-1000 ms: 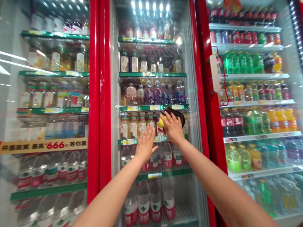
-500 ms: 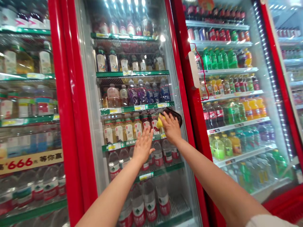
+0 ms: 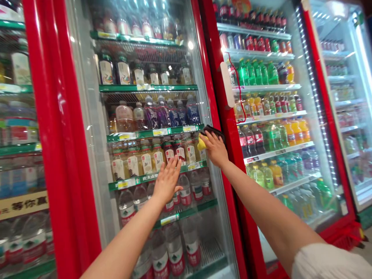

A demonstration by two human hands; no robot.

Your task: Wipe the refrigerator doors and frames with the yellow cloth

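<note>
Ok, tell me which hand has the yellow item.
The right hand: the yellow item shows partly under it, along with a black item. The left hand is spread open, no such item showing.

Black-yellow cloth [image 3: 201, 142] at door edge [image 3: 213, 97]

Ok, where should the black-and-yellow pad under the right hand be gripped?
Probably by the yellow part, from the left side: it bulges out beside the right hand, whereas the black part looks flat and partly covered by fingers.
</note>
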